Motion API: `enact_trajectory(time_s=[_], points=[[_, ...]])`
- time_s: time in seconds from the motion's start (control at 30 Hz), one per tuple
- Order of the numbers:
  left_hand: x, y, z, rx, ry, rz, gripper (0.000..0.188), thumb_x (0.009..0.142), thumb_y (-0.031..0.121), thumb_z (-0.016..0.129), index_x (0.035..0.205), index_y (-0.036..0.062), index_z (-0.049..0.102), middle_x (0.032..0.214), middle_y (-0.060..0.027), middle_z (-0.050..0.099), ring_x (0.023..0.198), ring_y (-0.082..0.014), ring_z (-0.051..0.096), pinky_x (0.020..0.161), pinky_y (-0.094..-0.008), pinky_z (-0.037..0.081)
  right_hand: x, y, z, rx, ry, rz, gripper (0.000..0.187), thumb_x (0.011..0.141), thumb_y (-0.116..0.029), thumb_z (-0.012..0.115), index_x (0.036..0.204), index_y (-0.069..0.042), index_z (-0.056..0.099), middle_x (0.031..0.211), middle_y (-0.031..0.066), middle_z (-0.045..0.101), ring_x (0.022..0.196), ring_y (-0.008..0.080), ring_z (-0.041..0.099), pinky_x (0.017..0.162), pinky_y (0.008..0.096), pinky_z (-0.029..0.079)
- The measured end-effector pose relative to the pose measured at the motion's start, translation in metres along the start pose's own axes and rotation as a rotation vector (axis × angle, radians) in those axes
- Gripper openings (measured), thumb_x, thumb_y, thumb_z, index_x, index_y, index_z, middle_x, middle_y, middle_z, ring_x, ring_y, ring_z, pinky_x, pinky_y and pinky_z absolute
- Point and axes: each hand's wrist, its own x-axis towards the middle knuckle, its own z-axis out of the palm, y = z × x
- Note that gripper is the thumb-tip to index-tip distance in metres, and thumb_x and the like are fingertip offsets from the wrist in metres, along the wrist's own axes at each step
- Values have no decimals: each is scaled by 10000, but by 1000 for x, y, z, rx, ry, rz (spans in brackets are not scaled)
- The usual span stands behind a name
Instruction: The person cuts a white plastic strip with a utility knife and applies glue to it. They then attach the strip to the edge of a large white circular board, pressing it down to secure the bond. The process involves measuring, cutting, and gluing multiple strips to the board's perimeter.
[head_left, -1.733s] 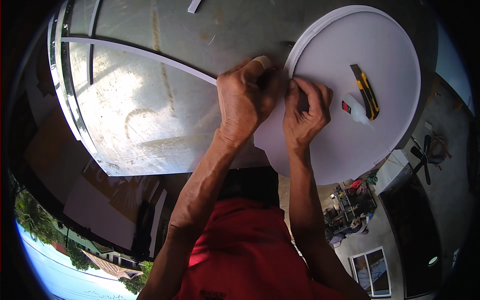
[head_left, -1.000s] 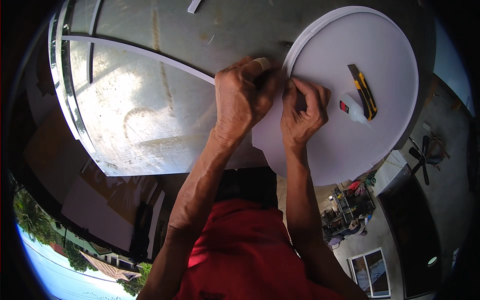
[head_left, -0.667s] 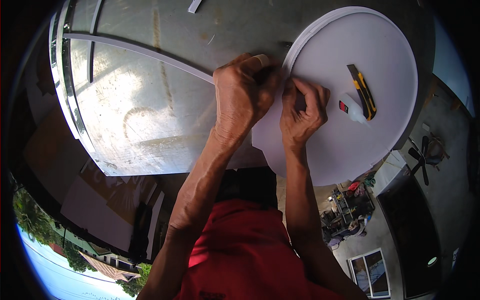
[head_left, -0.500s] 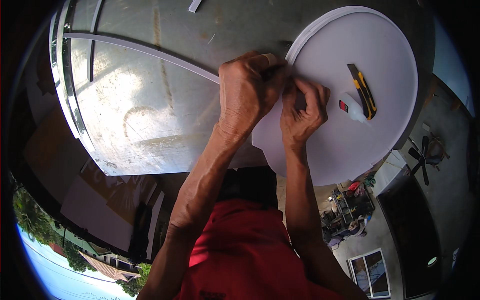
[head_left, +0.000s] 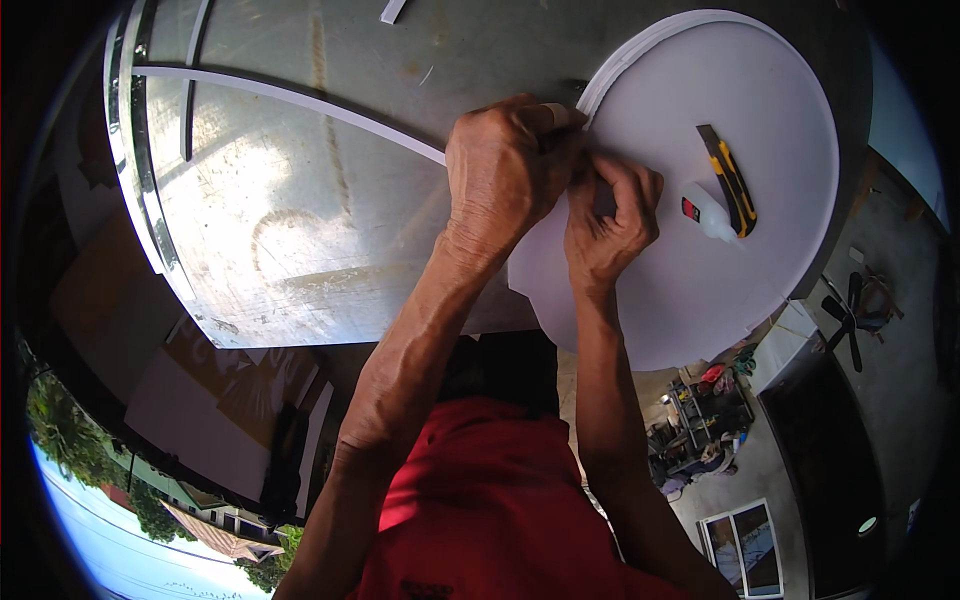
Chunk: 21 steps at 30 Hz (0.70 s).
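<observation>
A long, narrow white strip (head_left: 330, 117) runs from the far left into my left hand (head_left: 503, 185), which is closed on it at the left edge of a large, flat white disc (head_left: 680, 300). Close beside it, over the disc, my right hand (head_left: 612, 215) has its fingers curled and its thumb near the left fingertips. What the right fingers pinch is hidden. A raised white rim (head_left: 625, 58) follows the disc's far edge down to my hands. On the disc lie a small white bottle with a red label (head_left: 706, 212) and a yellow-and-black utility knife (head_left: 730, 180), its blade showing.
Under the disc is a scuffed metal-topped table (head_left: 300, 240); the disc overhangs its near edge. A dark strip (head_left: 188, 120) crosses beneath the white one, and a short white piece (head_left: 392, 11) lies at the far side. Tools (head_left: 705, 420) and a black fan (head_left: 848, 320) are off to the right.
My hands stay together at the disc's left edge with almost the same grip. The whole view has shifted slightly; the knife and bottle keep their places on the disc.
</observation>
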Motion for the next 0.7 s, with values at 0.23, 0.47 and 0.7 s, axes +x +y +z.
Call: enact_trajectory(time_s=[0.23, 0.47, 0.7], points=[[0, -4, 0, -4, 7, 19, 204, 813, 104, 830, 1003, 32, 827, 856, -139, 766, 701, -230, 756, 638, -320, 584, 0, 0, 0, -9, -2, -8, 196, 834, 10, 768, 1002, -87, 740, 970, 22, 707, 919, 272, 633, 798, 401, 532], [5, -7, -2, 1, -22, 63, 186, 815, 99, 829, 996, 54, 833, 815, -119, 752, 687, -224, 740, 648, -325, 578, 1, 0, 1, 3, 5, -11, 185, 840, 5, 775, 993, -92, 738, 952, 21, 703, 899, 265, 624, 783, 398, 524], [8, -7, -4, -36, -53, 26, 184, 805, 96, 842, 986, 61, 838, 810, -106, 756, 686, -193, 735, 654, -314, 580, 1, -2, 1, 5, 0, -4, 178, 844, -3, 784, 990, -91, 735, 945, 20, 702, 887, 260, 617, 783, 395, 517]])
